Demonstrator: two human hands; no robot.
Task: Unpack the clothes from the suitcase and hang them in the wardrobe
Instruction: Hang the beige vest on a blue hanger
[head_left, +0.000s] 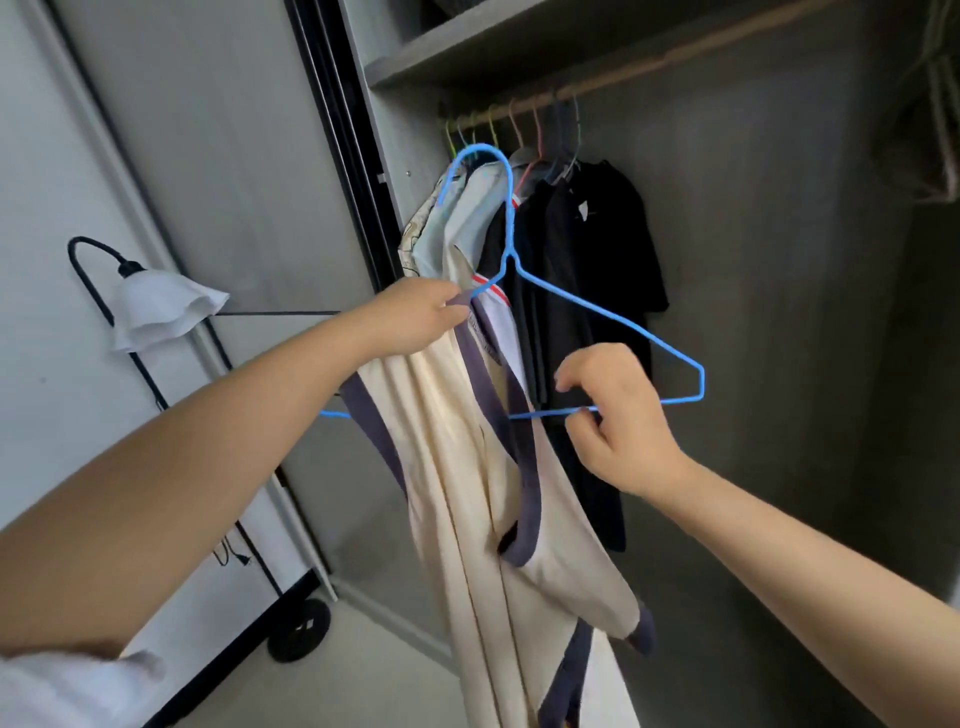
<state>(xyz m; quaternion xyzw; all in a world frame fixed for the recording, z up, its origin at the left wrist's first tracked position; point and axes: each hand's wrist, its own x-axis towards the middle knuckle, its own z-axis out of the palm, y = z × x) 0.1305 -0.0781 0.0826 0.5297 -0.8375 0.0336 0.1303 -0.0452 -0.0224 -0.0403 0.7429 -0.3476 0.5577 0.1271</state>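
Cream garment (483, 467) with dark trim hangs from my left hand (415, 317), which grips it near the neckline, half threaded onto the blue wire hanger (613, 317). My right hand (618, 415) pinches the hanger's bottom bar. Behind, dark and pale clothes (571, 249) hang from the wardrobe rail (623, 73).

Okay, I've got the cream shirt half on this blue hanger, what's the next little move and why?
Probably slide the blue hanger's bare right shoulder into the cream shirt. The right hand pinches the bottom wire, the left hand grips the collar, and that shoulder sticks out uncovered.
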